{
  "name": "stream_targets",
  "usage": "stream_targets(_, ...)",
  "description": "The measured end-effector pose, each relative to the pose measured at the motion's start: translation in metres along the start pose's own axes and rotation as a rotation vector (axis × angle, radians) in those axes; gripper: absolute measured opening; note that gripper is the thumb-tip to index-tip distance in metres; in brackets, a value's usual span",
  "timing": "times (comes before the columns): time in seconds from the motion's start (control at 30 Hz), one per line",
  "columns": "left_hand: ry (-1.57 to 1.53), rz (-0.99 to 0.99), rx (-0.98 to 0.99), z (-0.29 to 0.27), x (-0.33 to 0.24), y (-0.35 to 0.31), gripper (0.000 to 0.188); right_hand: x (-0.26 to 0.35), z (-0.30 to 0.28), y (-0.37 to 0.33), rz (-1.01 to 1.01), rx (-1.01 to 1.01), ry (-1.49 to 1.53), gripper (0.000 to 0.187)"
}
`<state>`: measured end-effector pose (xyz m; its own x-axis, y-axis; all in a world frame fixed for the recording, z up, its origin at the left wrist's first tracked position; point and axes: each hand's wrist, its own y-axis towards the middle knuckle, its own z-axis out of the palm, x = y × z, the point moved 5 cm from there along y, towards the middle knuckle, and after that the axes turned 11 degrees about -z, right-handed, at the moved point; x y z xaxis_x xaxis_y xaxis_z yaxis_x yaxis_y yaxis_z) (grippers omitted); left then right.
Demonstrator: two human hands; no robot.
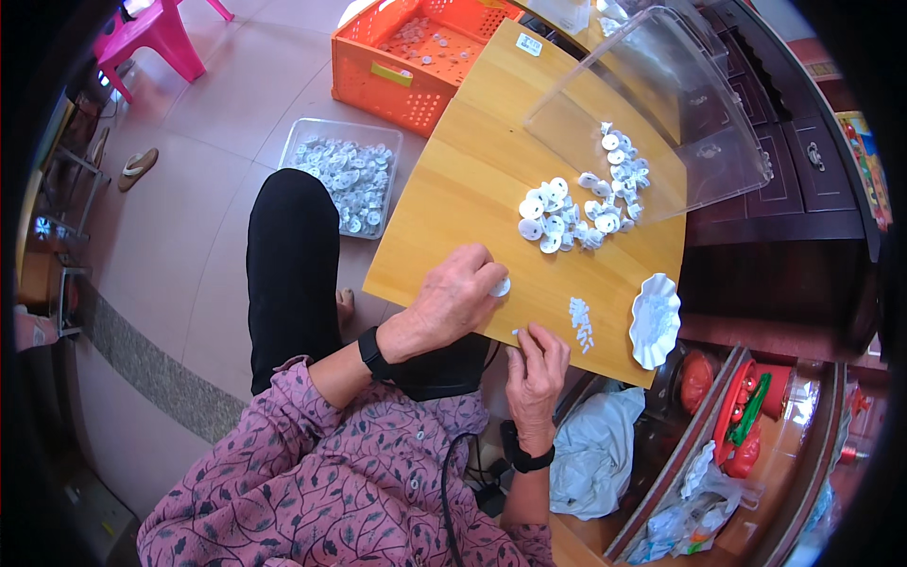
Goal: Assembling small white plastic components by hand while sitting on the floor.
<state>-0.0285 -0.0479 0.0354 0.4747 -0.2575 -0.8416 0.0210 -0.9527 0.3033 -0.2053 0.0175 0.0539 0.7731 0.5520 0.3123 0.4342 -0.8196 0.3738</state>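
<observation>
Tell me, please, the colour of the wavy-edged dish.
The dish is white; the head view shows it.

At upper left, a pink plastic chair (149,45) stands on a pale tiled floor (227,109). Below it lies a tan sandal (139,170) with a white strap, near thin metal legs (83,208) along the left edge. A dark speckled band (156,364) crosses the tiles at lower left. On the right stands a dark wooden cabinet (827,194) with a silver drawer handle (814,156); bright packaging (864,161) shows at its outer side. At lower right, open compartments contain a whitish bag (597,454), a green object (752,406), red items (744,454) and crumpled clear plastic (704,510).
</observation>
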Motion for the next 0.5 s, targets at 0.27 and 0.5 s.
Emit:
stream_targets(0.27,-0.042,0.02,-0.003,-0.002,0.002,-0.003,0.027,0.007,0.005,-0.005,-0.051,-0.115,-0.045,0.018)
stream_targets(0.5,-0.31,-0.108,0.081,-0.01,0.013,-0.007,0.027,0.019,0.007,0.0,0.096,-0.247,0.08,0.013)
